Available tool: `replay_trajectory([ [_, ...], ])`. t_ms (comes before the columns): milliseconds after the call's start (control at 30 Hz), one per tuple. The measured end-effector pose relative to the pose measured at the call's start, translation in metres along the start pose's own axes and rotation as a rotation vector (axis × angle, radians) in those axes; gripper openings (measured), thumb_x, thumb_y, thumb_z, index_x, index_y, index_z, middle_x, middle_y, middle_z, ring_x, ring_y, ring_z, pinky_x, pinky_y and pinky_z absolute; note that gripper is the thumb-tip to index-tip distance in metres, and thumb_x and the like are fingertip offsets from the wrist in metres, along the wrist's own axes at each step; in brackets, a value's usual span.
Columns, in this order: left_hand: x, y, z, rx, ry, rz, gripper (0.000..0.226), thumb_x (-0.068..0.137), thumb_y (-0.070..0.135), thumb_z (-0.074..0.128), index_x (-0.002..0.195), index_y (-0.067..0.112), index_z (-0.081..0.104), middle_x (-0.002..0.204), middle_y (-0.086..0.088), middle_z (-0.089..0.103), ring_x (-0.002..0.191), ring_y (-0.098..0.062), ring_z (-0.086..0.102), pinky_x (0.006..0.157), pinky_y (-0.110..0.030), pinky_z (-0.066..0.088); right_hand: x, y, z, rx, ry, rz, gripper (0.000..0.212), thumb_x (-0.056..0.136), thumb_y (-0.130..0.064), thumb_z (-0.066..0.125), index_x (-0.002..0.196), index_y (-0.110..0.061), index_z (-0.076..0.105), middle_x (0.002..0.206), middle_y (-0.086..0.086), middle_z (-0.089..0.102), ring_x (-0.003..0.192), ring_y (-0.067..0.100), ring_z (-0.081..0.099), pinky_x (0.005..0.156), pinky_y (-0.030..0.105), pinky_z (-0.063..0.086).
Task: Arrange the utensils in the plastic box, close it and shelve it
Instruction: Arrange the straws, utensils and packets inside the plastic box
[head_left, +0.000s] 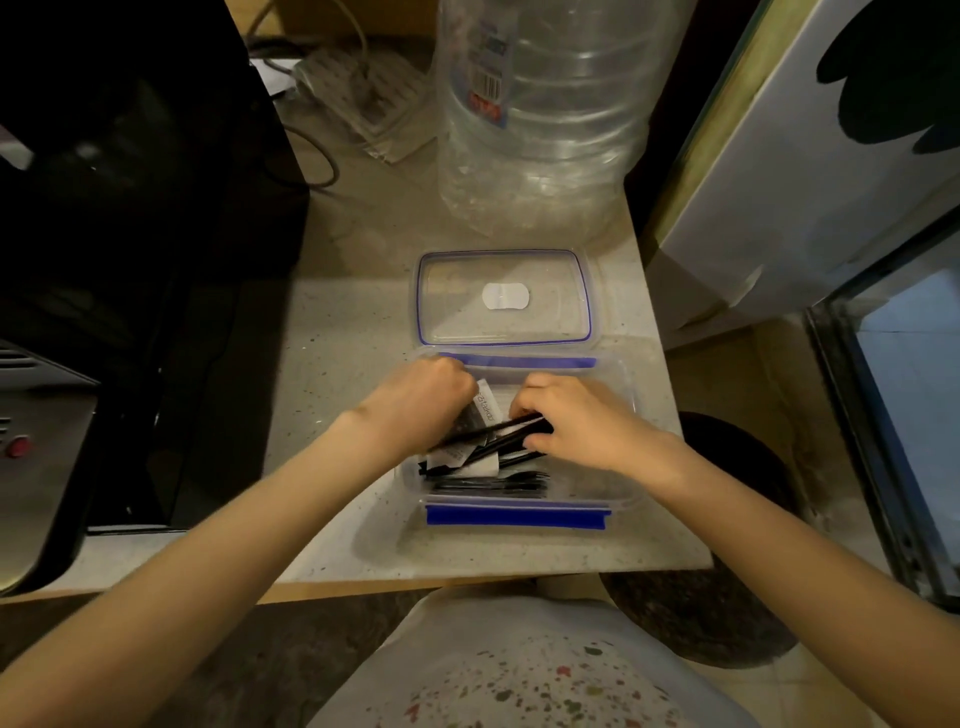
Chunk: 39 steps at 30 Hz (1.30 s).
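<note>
A clear plastic box (621, 488) with blue clips stands open near the counter's front edge. Its clear lid (452, 306), blue-rimmed with a white label, lies flat just behind it. Inside the box lie black plastic utensils (493, 483) and white paper sachets (485, 410). My left hand (426, 400) reaches into the box's left half, fingers closed around the sachets and utensil ends. My right hand (576, 421) is in the right half, gripping a bundle of black utensils (511, 431) that slants across the box.
A large clear water bottle (540, 114) stands behind the lid. A black appliance (130, 260) fills the left of the speckled counter (337, 374), with a power strip and cables (358, 98) at the back. A white cabinet side (789, 197) is on the right.
</note>
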<state>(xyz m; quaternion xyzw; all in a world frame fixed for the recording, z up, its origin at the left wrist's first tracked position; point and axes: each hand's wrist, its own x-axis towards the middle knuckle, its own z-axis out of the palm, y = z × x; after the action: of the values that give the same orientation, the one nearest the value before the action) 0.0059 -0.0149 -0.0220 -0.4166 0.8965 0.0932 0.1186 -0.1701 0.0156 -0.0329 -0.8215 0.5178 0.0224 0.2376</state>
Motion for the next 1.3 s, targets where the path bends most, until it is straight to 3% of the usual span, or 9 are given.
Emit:
replay_trajectory([
  [133, 0.014, -0.003, -0.003, -0.027, -0.076, -0.005, 0.017, 0.090, 0.009, 0.053, 0.101, 0.009, 0.066, 0.099, -0.011, 0.068, 0.089, -0.025, 0.066, 0.080, -0.038, 0.057, -0.007, 0.000, 0.001, -0.026, 0.048, -0.031, 0.021, 0.087, -0.022, 0.061, 0.107, -0.018, 0.064, 0.106, -0.002, 0.059, 0.089, 0.014, 0.059, 0.072, 0.024, 0.046],
  [200, 0.017, -0.002, -0.005, -0.066, -0.105, -0.023, 0.018, 0.089, 0.014, 0.053, 0.100, 0.009, 0.066, 0.096, -0.010, 0.069, 0.086, -0.026, 0.066, 0.078, -0.039, 0.057, -0.010, 0.000, 0.001, -0.025, 0.042, -0.038, 0.022, 0.088, -0.023, 0.060, 0.109, -0.019, 0.064, 0.106, -0.002, 0.060, 0.091, 0.015, 0.059, 0.075, 0.029, 0.050],
  [467, 0.013, 0.007, -0.003, -0.019, -0.136, -0.054, 0.042, 0.076, 0.043, 0.067, 0.100, 0.010, 0.059, 0.096, -0.007, 0.065, 0.078, -0.021, 0.054, 0.072, -0.032, 0.047, -0.013, 0.000, 0.004, -0.072, 0.048, -0.059, 0.018, 0.090, -0.020, 0.056, 0.107, -0.018, 0.061, 0.107, 0.000, 0.060, 0.094, 0.019, 0.058, 0.077, 0.035, 0.050],
  [633, 0.013, 0.007, -0.005, -0.060, -0.162, -0.051, 0.032, 0.078, 0.031, 0.066, 0.102, 0.011, 0.061, 0.098, -0.007, 0.066, 0.085, -0.022, 0.061, 0.083, -0.033, 0.052, -0.014, -0.001, 0.004, -0.048, 0.036, -0.059, 0.017, 0.089, -0.019, 0.057, 0.106, -0.017, 0.061, 0.107, 0.000, 0.059, 0.094, 0.017, 0.056, 0.079, 0.032, 0.050],
  [733, 0.013, 0.009, -0.007, -0.096, -0.163, -0.061, 0.023, 0.080, 0.026, 0.062, 0.094, 0.009, 0.063, 0.090, -0.008, 0.067, 0.078, -0.022, 0.062, 0.079, -0.034, 0.054, -0.014, -0.001, 0.002, 0.002, 0.011, -0.032, 0.018, 0.088, -0.020, 0.057, 0.105, -0.018, 0.063, 0.104, -0.001, 0.060, 0.091, 0.017, 0.058, 0.077, 0.032, 0.051],
  [900, 0.015, 0.006, -0.007, -0.157, -0.151, -0.096, 0.016, 0.084, 0.016, 0.054, 0.094, 0.006, 0.063, 0.089, -0.012, 0.065, 0.079, -0.026, 0.063, 0.075, -0.037, 0.056, -0.007, -0.002, 0.000, 0.205, 0.067, 0.081, 0.023, 0.089, -0.017, 0.057, 0.109, -0.015, 0.066, 0.105, -0.003, 0.062, 0.082, 0.005, 0.051, 0.063, 0.010, 0.036],
  [1033, 0.015, 0.001, 0.000, -0.158, -0.110, -0.081, 0.019, 0.086, 0.012, 0.050, 0.100, 0.006, 0.062, 0.098, -0.014, 0.066, 0.086, -0.028, 0.064, 0.080, -0.041, 0.056, 0.008, -0.012, 0.001, 0.365, 0.099, 0.224, 0.017, 0.088, -0.018, 0.060, 0.097, -0.010, 0.071, 0.091, 0.005, 0.071, 0.073, 0.013, 0.061, 0.068, 0.025, 0.050],
  [1133, 0.011, -0.001, 0.002, -0.127, -0.069, -0.063, 0.023, 0.090, 0.008, 0.046, 0.109, 0.009, 0.059, 0.105, -0.012, 0.067, 0.091, -0.025, 0.065, 0.082, -0.038, 0.056, 0.021, -0.017, 0.005, 0.383, 0.045, 0.320, 0.020, 0.085, -0.025, 0.064, 0.089, -0.007, 0.072, 0.076, 0.005, 0.066, 0.062, 0.013, 0.056, 0.053, 0.023, 0.041],
  [1300, 0.004, -0.002, -0.002, -0.104, -0.026, 0.005, 0.045, 0.091, 0.011, 0.049, 0.133, 0.016, 0.033, 0.107, -0.012, 0.065, 0.092, -0.027, 0.064, 0.080, -0.038, 0.057, 0.036, -0.025, 0.013, 0.282, 0.017, 0.411, 0.040, 0.076, -0.044, 0.069, 0.095, -0.009, 0.064, 0.084, 0.004, 0.065, 0.078, 0.021, 0.061, 0.066, 0.033, 0.050],
])
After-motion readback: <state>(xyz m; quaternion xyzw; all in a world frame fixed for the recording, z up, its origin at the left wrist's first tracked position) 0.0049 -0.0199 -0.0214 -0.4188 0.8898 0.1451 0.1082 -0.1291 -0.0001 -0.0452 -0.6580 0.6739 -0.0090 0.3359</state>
